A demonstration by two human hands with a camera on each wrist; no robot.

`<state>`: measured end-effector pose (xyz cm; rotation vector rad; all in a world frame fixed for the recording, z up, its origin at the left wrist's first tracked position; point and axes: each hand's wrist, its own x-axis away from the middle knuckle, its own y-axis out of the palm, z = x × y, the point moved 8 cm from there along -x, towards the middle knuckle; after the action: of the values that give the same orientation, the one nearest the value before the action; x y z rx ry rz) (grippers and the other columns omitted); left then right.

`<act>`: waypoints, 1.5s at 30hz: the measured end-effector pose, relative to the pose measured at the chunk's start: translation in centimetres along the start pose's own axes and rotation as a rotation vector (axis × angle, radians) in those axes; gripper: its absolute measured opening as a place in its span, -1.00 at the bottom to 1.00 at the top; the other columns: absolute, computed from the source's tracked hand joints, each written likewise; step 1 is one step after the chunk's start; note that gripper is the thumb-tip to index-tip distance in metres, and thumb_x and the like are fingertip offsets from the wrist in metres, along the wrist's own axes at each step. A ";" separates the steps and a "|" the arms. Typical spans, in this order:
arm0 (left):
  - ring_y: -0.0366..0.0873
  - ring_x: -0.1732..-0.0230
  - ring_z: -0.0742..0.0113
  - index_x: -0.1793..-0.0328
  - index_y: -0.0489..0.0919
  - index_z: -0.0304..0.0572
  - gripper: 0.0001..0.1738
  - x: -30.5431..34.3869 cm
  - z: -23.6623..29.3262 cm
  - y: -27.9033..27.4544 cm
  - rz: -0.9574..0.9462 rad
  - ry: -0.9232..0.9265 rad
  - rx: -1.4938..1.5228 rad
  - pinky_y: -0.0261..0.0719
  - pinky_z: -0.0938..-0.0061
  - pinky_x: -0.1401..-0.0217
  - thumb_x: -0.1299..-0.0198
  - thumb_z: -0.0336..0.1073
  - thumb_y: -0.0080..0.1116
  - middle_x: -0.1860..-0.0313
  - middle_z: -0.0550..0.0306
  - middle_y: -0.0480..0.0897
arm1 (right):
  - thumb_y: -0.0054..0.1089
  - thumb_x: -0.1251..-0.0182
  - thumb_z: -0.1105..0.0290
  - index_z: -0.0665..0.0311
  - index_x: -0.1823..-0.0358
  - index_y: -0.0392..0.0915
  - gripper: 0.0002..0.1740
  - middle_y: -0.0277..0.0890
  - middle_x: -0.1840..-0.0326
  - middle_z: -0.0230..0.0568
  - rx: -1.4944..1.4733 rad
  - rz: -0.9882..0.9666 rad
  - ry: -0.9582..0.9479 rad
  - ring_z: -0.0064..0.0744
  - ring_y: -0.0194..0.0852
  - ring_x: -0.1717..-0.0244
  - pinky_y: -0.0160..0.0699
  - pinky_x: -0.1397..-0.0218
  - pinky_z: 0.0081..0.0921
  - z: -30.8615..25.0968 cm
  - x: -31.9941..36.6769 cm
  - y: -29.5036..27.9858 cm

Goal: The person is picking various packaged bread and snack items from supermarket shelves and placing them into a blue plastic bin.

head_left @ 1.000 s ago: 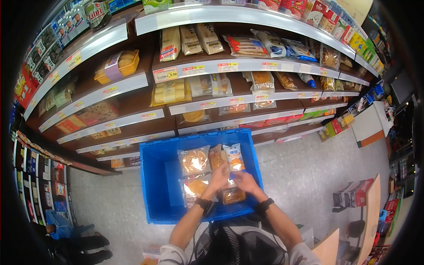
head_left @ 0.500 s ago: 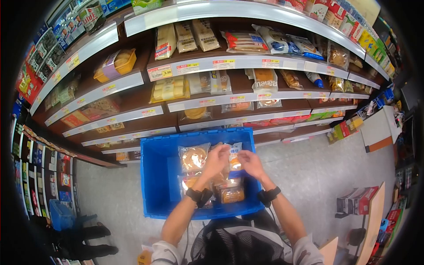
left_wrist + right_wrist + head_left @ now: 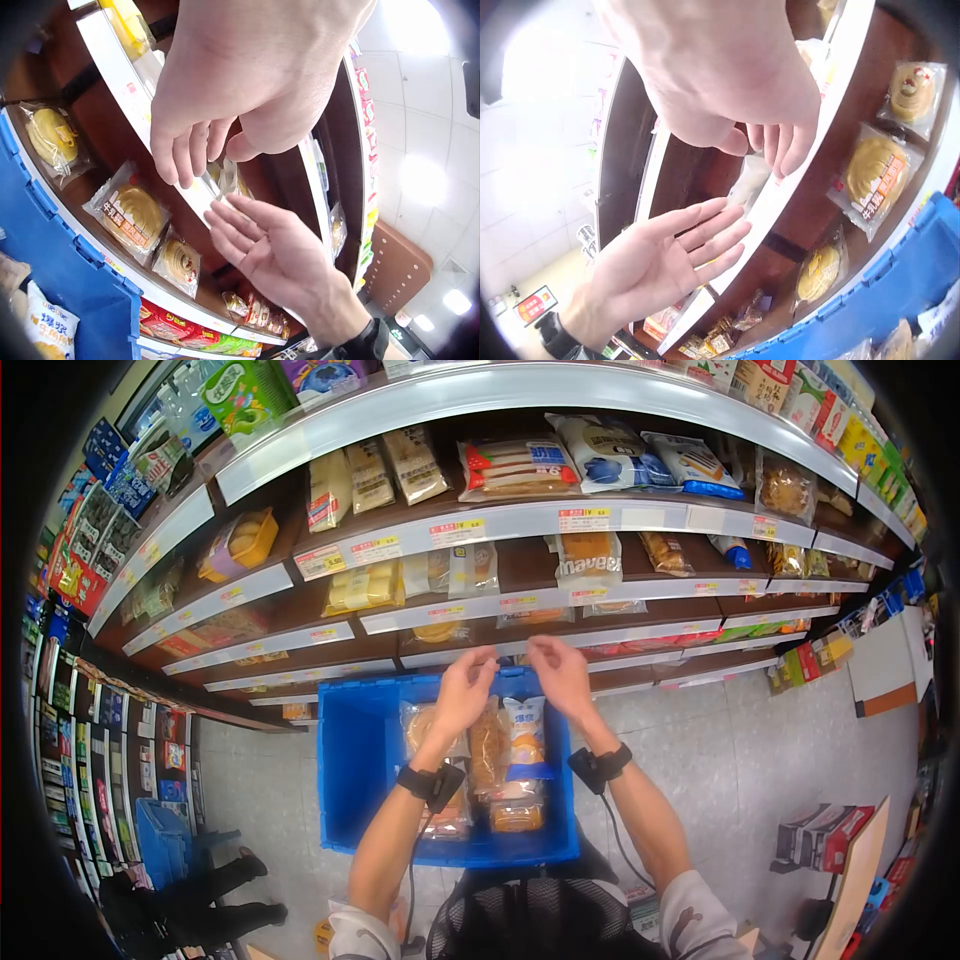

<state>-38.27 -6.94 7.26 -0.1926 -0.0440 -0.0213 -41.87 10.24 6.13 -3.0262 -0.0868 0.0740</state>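
Observation:
Both hands are raised over the far rim of a blue crate (image 3: 345, 780), in front of the lower shelves. My left hand (image 3: 465, 688) has relaxed, slightly bent fingers with nothing in them. Across a small gap, my right hand (image 3: 562, 675) is likewise unladen, its palm and straight fingers showing in the left wrist view. In the crate lie a white-and-blue snack bag (image 3: 526, 735), a long bread pack (image 3: 488, 750), a round pastry pack (image 3: 418, 722) partly behind the left forearm, and a small bread pack (image 3: 516, 817). Round wrapped pastries (image 3: 133, 214) sit on the shelf nearest the hands.
Shelves of packaged bread curve across the front, with price-tag edges (image 3: 470, 528). A yellow bread pack (image 3: 365, 588) and a clear bread pack (image 3: 588, 560) lie on the middle shelf. At lower left another person's dark-clothed legs (image 3: 215, 900) show beside a blue basket (image 3: 163, 840).
Both hands have left the packs inside the crate and moved up and forward past its far rim. The snack bag stays in the crate. The head view has shifted nearer the shelves.

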 end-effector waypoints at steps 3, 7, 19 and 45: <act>0.56 -0.17 0.24 -0.27 0.42 -0.39 -0.62 -1.1 1.3 2.8 -0.032 0.056 -0.026 0.50 0.41 -0.22 -0.41 -0.34 0.01 -0.14 -0.05 0.59 | 0.16 -0.35 0.37 0.39 0.03 0.59 -0.73 0.67 0.15 -0.04 0.230 0.197 -0.233 -0.29 0.66 0.10 0.59 0.05 -0.48 -4.1 -2.1 -4.0; 0.49 -0.27 0.15 -0.31 0.39 -0.40 -0.56 -5.0 4.4 6.0 -0.050 0.128 -0.040 0.46 0.39 -0.28 -0.38 -0.33 0.05 -0.21 -0.12 0.54 | 0.18 -0.31 0.35 0.58 -0.10 0.45 -0.55 0.52 -0.07 0.26 0.249 0.435 -0.277 0.05 0.57 -0.06 0.60 -0.02 -0.28 -5.7 -5.1 -8.7; 0.36 -0.37 0.01 -0.46 0.13 -0.56 -0.24 -14.4 7.6 10.2 0.119 0.179 -0.328 0.26 0.32 -0.43 -0.27 -0.24 0.14 -0.42 -0.38 0.30 | 0.24 -0.20 0.21 0.63 -0.11 0.41 -0.39 0.58 0.12 0.36 0.352 0.242 -0.203 0.23 0.56 -0.01 0.51 -0.07 -0.18 -5.1 -12.3 -12.2; 0.50 -0.13 0.18 -0.19 0.35 -0.31 -0.61 23.3 -13.9 7.8 0.122 -0.958 0.787 0.49 0.24 -0.27 -0.22 -0.51 -0.01 -0.05 -0.02 0.53 | 0.14 -0.34 0.38 0.35 0.07 0.57 -0.77 0.60 0.17 0.14 0.450 -0.434 0.115 0.15 0.59 0.15 0.57 0.11 -0.21 9.0 17.2 0.6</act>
<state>-14.22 -2.34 -6.76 0.5990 -0.9799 0.2109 -25.11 11.65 -3.63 -2.4934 -0.6210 -0.1040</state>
